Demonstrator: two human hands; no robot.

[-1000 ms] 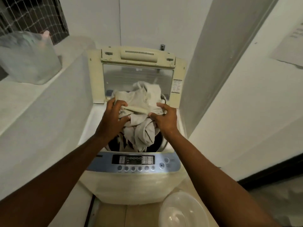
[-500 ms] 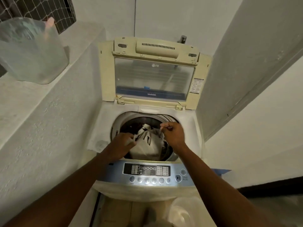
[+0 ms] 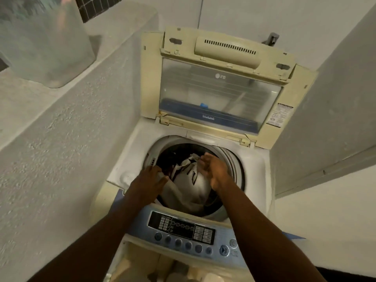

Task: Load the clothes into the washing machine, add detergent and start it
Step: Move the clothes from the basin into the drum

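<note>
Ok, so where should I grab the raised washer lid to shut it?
Probably the ribbed cream handle bar along the top edge of the upright cream lid with clear window. Come from the front and pull down, since the hinges sit at the lid's bottom.

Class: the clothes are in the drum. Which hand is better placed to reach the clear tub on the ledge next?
Probably the left hand: it sits at the drum's left edge, nearest the ledge holding the clear tub. The right hand is open over the clothes, farther away.
</note>
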